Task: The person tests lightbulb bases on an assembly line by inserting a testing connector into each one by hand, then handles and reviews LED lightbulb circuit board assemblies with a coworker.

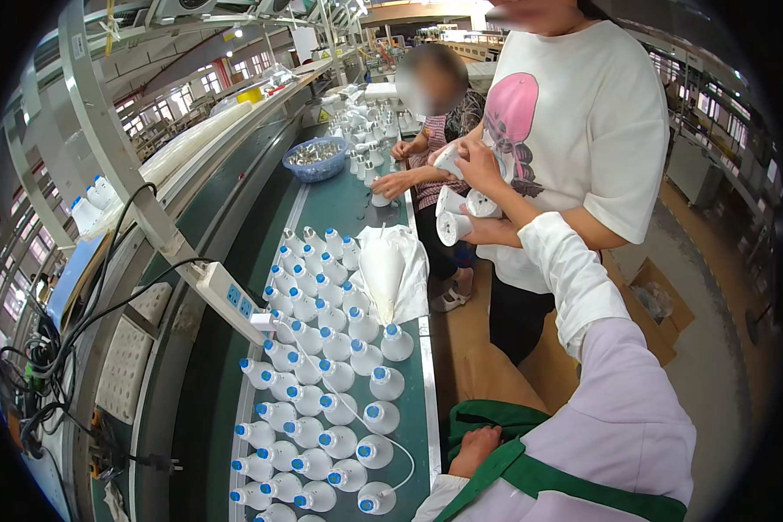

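Note:
My right arm, in a white sleeve cover, reaches across to a standing person. My right hand [482,167] is closed on a white cup-shaped part [448,162], close against that person's body. Just below it, the person's hand [493,231] cradles several similar white parts [452,228] with holes in their end faces. My left hand [476,451] lies low in my lap, its fingers curled against my green apron [496,416]. Left of me, rows of white cone-shaped parts with blue tips [337,375] stand on the green work surface [420,452].
A white cloth [407,261] with a white cone-shaped bundle lies beyond the rows. Farther back, a seated person's hand [393,184] is by more white parts and a blue basket [315,160] of small metal pieces. A power strip [226,294] with a white cable hangs at left.

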The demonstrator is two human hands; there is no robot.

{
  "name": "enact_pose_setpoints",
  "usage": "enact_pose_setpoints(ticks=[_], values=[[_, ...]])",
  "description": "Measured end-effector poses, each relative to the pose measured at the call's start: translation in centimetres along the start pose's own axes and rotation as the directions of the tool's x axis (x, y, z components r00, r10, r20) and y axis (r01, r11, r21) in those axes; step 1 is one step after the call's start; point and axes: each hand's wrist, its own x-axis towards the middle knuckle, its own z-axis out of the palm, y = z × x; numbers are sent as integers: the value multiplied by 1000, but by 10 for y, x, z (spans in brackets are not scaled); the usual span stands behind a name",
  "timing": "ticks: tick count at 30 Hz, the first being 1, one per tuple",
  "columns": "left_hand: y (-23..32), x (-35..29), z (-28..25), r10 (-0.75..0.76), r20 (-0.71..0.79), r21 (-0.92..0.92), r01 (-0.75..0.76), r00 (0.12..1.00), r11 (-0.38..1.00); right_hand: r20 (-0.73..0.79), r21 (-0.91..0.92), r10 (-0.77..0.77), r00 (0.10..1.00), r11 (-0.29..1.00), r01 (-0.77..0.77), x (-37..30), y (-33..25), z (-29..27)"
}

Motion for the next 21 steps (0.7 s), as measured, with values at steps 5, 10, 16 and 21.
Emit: enact_pose_setpoints(ticks=[5,10,16,21], values=[[-1,0,4,16,-78,20,-14,997,1000,-169,155,-431,886,876,456,-60,-61,-11],[-1,-2,5,32,-63,-2,-32,997,999,75,433,-440,895,823,368,-176,-67,15],[0,-10,1,57,-56,-44,-60,997,997,247,518,-221,943,853,64,-233,-63,75],[-6,-2,5,8,35,-35,-7,999,999,273,545,-87,958,835,-79,-224,-68,114]])
